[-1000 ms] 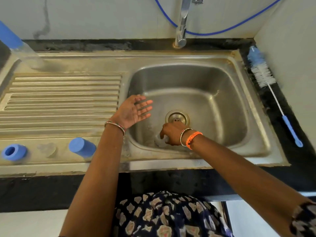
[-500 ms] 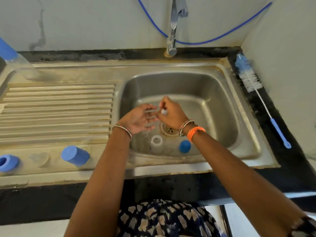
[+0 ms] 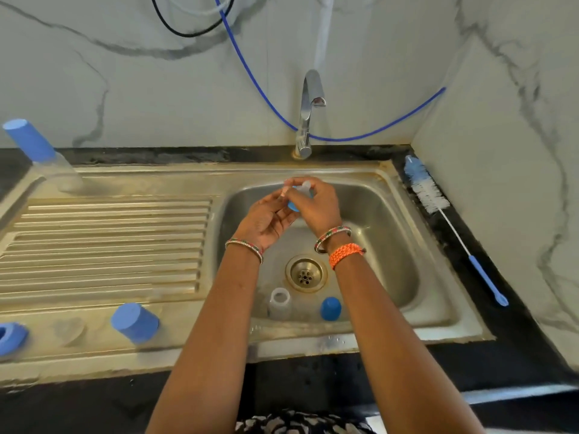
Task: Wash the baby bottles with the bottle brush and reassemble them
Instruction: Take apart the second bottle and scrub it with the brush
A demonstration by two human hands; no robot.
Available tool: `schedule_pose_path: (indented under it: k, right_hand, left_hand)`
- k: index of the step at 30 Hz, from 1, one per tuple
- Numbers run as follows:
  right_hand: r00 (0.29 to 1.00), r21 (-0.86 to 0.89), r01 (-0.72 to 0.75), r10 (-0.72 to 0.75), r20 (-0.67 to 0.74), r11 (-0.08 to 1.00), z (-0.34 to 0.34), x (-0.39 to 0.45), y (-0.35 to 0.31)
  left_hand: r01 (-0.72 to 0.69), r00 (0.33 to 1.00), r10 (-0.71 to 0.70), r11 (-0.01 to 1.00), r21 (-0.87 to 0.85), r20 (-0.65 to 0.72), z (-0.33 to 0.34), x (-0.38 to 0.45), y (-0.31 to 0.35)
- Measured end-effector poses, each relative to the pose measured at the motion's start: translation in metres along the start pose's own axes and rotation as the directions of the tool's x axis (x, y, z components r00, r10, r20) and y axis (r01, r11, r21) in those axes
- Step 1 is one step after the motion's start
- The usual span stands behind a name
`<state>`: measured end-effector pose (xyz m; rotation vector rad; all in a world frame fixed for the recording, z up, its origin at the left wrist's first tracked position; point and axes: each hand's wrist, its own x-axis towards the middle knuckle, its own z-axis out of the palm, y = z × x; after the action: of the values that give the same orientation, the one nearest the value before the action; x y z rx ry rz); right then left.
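Over the sink basin (image 3: 391,245), both hands meet on a small blue collar with a clear teat (image 3: 294,204). My right hand (image 3: 319,208) grips it from above, fingers curled round it. From below, my left hand (image 3: 266,219) pinches its left side. On the basin floor stand a clear bottle body (image 3: 279,303) and a blue cap (image 3: 330,308). The bottle brush (image 3: 438,214) lies on the black counter to the right of the sink.
The drainboard holds a blue cap (image 3: 134,322), a clear teat (image 3: 69,330) and a blue ring (image 3: 9,338) along its front edge. A capped bottle (image 3: 37,148) stands at the back left. The tap (image 3: 308,114) rises behind the basin, with no water visible.
Both hands have lifted from the basin floor to the back of the basin and now hold the blue collar and teat. The camera has tilted up, showing more wall.
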<state>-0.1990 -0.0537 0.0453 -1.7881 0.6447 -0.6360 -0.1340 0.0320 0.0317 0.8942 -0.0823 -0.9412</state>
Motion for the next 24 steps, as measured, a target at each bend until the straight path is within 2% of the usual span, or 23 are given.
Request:
schedule_pose_path:
  k: [3, 6, 9, 12, 18, 24]
  right_hand:
    - [0.978, -0.137, 0.155, -0.171, -0.117, 0.978, -0.006, -0.003, -0.003]
    - [0.985, -0.142, 0.126, -0.141, -0.101, 0.982, -0.011, -0.005, -0.015]
    - [0.988, -0.140, 0.128, -0.139, -0.074, 0.982, -0.018, -0.005, -0.031]
    - [0.976, -0.151, 0.200, -0.210, -0.050, 0.968, -0.021, -0.006, -0.045]
    - [0.944, -0.244, 0.279, -0.312, -0.107, 0.929, -0.021, -0.002, -0.065]
    - [0.953, -0.192, 0.278, -0.296, -0.072, 0.941, -0.005, -0.006, -0.076]
  left_hand:
    - [-0.083, 0.994, 0.084, 0.996, 0.022, -0.063, -0.003, -0.001, 0.003]
    - [-0.158, 0.986, 0.160, 0.986, 0.047, -0.038, -0.003, -0.007, 0.011]
    - [-0.165, 0.986, 0.163, 0.984, 0.061, 0.036, -0.004, -0.013, 0.018]
    - [-0.161, 0.985, 0.156, 0.985, 0.060, 0.077, 0.002, -0.020, 0.022]
    - [-0.246, 0.952, 0.231, 0.967, 0.057, 0.202, 0.008, -0.026, 0.041]
    - [-0.242, 0.956, 0.250, 0.968, -0.067, 0.154, -0.011, -0.034, 0.043]
